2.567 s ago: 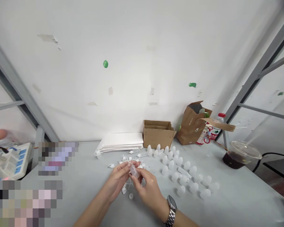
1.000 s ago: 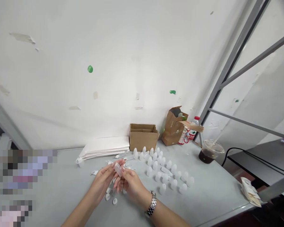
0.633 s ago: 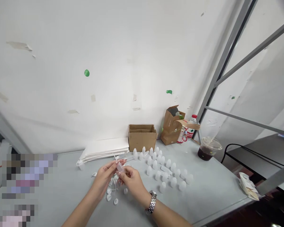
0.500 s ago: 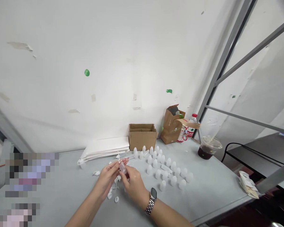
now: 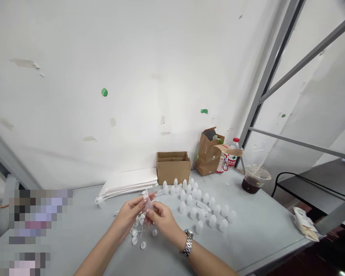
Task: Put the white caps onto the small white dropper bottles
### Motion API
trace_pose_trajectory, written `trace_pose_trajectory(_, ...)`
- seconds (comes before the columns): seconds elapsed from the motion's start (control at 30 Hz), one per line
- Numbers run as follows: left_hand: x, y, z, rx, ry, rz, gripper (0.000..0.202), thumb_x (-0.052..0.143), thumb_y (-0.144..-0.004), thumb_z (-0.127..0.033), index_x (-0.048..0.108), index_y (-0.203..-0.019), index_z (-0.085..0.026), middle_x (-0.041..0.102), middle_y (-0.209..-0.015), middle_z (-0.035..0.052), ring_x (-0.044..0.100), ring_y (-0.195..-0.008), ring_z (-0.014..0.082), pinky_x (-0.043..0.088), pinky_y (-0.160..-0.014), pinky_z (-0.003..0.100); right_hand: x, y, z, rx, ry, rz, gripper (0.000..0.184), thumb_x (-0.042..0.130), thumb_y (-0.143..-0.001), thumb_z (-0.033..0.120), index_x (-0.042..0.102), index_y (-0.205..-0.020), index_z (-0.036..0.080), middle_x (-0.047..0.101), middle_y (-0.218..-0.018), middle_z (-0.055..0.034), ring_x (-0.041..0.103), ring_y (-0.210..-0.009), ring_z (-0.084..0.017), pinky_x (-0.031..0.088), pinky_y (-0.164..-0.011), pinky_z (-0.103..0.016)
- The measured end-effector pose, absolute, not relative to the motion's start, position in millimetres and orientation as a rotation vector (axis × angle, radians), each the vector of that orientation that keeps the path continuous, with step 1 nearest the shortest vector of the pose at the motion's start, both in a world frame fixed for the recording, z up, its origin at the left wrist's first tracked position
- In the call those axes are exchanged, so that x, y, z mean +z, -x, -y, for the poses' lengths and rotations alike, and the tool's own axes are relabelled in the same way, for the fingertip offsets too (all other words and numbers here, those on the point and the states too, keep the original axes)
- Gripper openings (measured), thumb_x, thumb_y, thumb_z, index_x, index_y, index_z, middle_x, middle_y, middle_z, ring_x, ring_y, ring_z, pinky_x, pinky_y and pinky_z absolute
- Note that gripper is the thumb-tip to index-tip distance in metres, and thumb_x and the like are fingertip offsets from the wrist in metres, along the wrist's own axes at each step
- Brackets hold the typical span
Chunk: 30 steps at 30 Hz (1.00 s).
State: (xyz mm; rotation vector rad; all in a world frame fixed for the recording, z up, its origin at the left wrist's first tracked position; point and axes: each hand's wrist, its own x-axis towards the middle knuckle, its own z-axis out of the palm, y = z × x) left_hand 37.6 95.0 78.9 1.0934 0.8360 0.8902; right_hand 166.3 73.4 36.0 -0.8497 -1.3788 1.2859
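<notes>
My left hand (image 5: 132, 209) and my right hand (image 5: 162, 219) meet over the grey table, fingers closed on a small translucent plastic bottle (image 5: 148, 204). A white part shows at its top end, and fingers cover much of its sides. Beneath and between the hands lies a loose pile of white caps with thin straps (image 5: 138, 226); one cap (image 5: 143, 245) sits nearest me. To the right stand rows of small frosted, round-topped plastic pieces (image 5: 212, 221). A clear, tube-like piece (image 5: 203, 206) lies on its side among them.
Behind stand an open cardboard box (image 5: 174, 170) and a brown paper bag (image 5: 207, 157) beside a red-capped bottle (image 5: 235, 153). White flat sheets (image 5: 129, 181) are stacked at the back left. A plastic cup of dark drink (image 5: 252, 182) stands right, near a metal frame (image 5: 251, 119).
My right hand has turned, and its wrist has rolled so the watch face no longer shows. The bottle stays between both hands. More of the cap pile shows below them.
</notes>
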Motion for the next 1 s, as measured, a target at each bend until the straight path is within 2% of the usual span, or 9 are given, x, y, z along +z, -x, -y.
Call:
trace_pose_trajectory(0.13,96,-45,-99,0.824,-1.257,-0.785,0.044,0.070,-0.062,-0.029,0.064,-0.105,-0.018,0.069,-0.093,0.0090,0.057,-0.060,0.0155,0.042,-0.054,0.025,43,-174,-77,1.268,0.697,1.316,0.036,0.052,-0.076,0.053,0.055,-0.082,0.017,0.054,-0.065,0.0008,0.049,-0.057,-0.011,0.039,-0.056,-0.023)
trace_pose_trajectory(0.2,102,-49,-99,0.823,-1.322,-0.770,0.045,0.070,-0.062,-0.028,0.064,-0.105,-0.018,0.070,-0.083,0.0069,0.053,-0.051,0.0129,0.040,-0.051,0.025,45,-178,-78,1.254,0.683,1.335,0.037,0.051,-0.077,0.053,0.056,-0.083,0.016,0.054,-0.065,0.0008,0.049,-0.057,-0.011,0.039,-0.055,-0.023)
trace_pose_trajectory(0.27,106,-51,-98,0.844,-1.351,-0.779,0.043,0.070,-0.062,-0.029,0.065,-0.103,-0.017,0.071,-0.082,0.0067,0.053,-0.051,0.0135,0.039,-0.051,0.026,46,-180,-79,1.244,0.701,1.359,0.038,0.050,-0.077,0.053,0.057,-0.083,0.016,0.054,-0.064,0.0008,0.049,-0.057,-0.011,0.038,-0.055,-0.023)
trace_pose_trajectory(0.37,108,-52,-97,0.910,-1.316,-0.838,0.039,0.072,-0.058,-0.030,0.068,-0.096,-0.018,0.070,-0.094,0.0083,0.061,-0.070,0.0210,0.043,-0.060,0.028,43,-180,-80,1.198,0.746,1.350,0.034,0.053,-0.077,0.049,0.055,-0.089,0.017,0.055,-0.069,0.0005,0.050,-0.062,-0.012,0.038,-0.058,-0.023)
trace_pose_trajectory(0.47,105,-50,-97,0.968,-1.254,-0.887,0.033,0.071,-0.060,-0.035,0.070,-0.090,-0.020,0.069,-0.097,0.0077,0.059,-0.091,0.0264,0.044,-0.076,0.033,39,-178,-80,1.156,0.774,1.276,0.028,0.056,-0.077,0.043,0.051,-0.090,0.019,0.057,-0.073,0.0009,0.051,-0.067,-0.012,0.039,-0.061,-0.023)
trace_pose_trajectory(0.57,97,-47,-100,0.978,-1.237,-0.897,0.031,0.066,-0.065,-0.038,0.070,-0.090,-0.020,0.069,-0.099,0.0063,0.056,-0.100,0.0265,0.040,-0.088,0.035,38,-177,-79,1.103,0.810,1.241,0.024,0.059,-0.076,0.040,0.050,-0.082,0.019,0.058,-0.075,0.0000,0.053,-0.069,-0.012,0.040,-0.065,-0.024)
trace_pose_trajectory(0.63,91,-45,-102,0.975,-1.218,-0.898,0.033,0.065,-0.066,-0.038,0.069,-0.093,-0.019,0.069,-0.100,0.0067,0.055,-0.103,0.0268,0.039,-0.089,0.035,39,-177,-79,1.129,0.813,1.247,0.024,0.060,-0.075,0.040,0.052,-0.077,0.018,0.059,-0.072,-0.0006,0.054,-0.068,-0.013,0.041,-0.065,-0.025)
trace_pose_trajectory(0.8,82,-47,-101,0.976,-1.086,-0.852,0.034,0.067,-0.065,-0.036,0.069,-0.092,-0.015,0.067,-0.101,0.0116,0.056,-0.099,0.0289,0.043,-0.078,0.035,44,-178,-79,1.301,0.775,1.203,0.029,0.063,-0.070,0.044,0.052,-0.071,0.017,0.057,-0.055,0.0024,0.054,-0.055,-0.012,0.041,-0.055,-0.024)
trace_pose_trajectory(1.0,82,-47,-95,0.959,-0.947,-0.776,0.035,0.069,-0.064,-0.032,0.069,-0.095,-0.015,0.063,-0.109,0.0140,0.060,-0.088,0.0265,0.045,-0.066,0.032,39,-177,-82,1.447,0.699,1.168,0.033,0.064,-0.067,0.047,0.053,-0.069,0.016,0.058,-0.053,0.0018,0.054,-0.050,-0.011,0.040,-0.053,-0.024)
